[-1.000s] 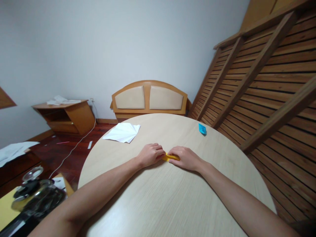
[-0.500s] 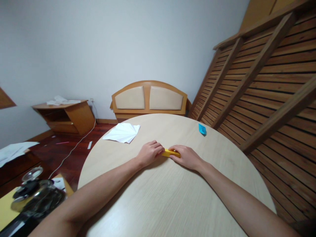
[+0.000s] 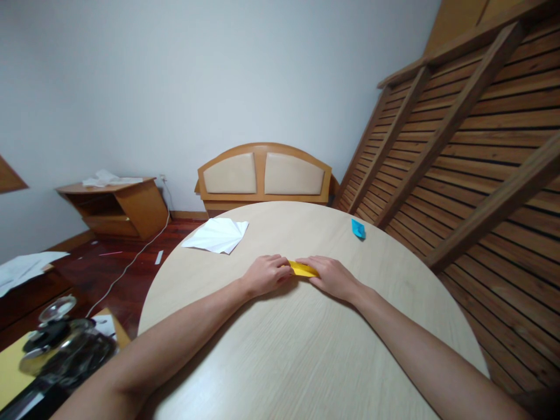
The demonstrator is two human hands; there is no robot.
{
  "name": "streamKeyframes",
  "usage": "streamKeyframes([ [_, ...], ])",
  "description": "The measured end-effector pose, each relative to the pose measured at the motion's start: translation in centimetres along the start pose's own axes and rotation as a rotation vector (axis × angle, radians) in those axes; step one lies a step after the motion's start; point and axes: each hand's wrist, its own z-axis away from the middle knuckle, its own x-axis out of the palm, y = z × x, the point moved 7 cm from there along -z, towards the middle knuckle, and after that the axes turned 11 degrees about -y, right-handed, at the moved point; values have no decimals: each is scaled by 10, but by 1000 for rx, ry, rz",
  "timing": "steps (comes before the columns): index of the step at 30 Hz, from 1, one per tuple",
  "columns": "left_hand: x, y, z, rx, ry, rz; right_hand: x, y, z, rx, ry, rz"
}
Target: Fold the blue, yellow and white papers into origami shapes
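Where both hands meet, the yellow folded paper [image 3: 301, 269] lies between them.

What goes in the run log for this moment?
left hand: on yellow paper | right hand: on yellow paper | paper: flat on round table | blue paper: apart, far right

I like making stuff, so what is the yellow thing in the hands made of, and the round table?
The yellow piece looks like thin matte paper: it lies flat with sharp folded edges between the left hand and right hand. The round table seems pale wood or wood-look laminate, with fine straight grain lines and a smooth, low-sheen top.
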Motion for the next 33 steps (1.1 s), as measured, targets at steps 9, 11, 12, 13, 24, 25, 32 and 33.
streamKeyframes([
  [9, 2, 10, 0, 150, -51, -68, -4, -16, 1, -91, -34, -27],
  [11, 3, 13, 0, 182, -55, -61, -1, -14, 0, -107, -32, -18],
  [12, 4, 13, 0, 190, -59, -58, 0, -13, 0, -113, -29, -16],
  [13, 4, 14, 0, 193, -60, -55, 1, -12, -1, -117, -27, -15],
  [24, -1, 1, 0, 27, -10, 145, 7, -11, -2, -108, -80, -16],
  [25, -1, -1, -1, 14, -16, 164, 7, -11, -2, -109, -81, -18],
  [32, 8, -12, -2, -83, -48, 209, 9, -8, -3, -92, -92, -40],
  [33, 9, -12, -2, -88, -56, 216, 9, -7, -4, -87, -92, -53],
])
